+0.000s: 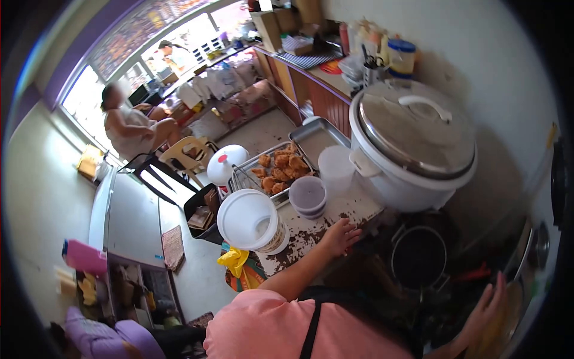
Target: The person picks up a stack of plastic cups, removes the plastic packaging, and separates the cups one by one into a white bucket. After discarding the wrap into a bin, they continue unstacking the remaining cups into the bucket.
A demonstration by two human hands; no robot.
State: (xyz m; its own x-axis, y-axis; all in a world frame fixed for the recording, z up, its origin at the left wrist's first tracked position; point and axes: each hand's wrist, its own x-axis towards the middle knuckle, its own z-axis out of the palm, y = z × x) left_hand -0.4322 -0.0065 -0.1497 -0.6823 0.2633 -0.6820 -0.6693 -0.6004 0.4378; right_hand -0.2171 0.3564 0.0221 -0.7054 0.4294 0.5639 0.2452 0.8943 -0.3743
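My left hand (342, 237) is over the front edge of the worn table (299, 236), its fingers apart and nothing in it. Nearest to it stands a clear tub with purplish contents (308, 196). A white bucket (252, 221) is to the left, and a tray of fried pieces (281, 170) lies behind with a whisk (244, 179) at its side. At the lower right, my right hand (491, 302) is raised with fingers stretched out, beside a yellowish object too blurred to name. A dark pot (418, 257) sits low between my hands.
A large white cooker (412, 143) with a metal lid stands at the table's right end. An empty metal tray (320, 139) is behind. One person (134, 125) sits by the window; another person in purple (119, 335) bends at the lower left. A chair (186, 154) stands beyond the table.
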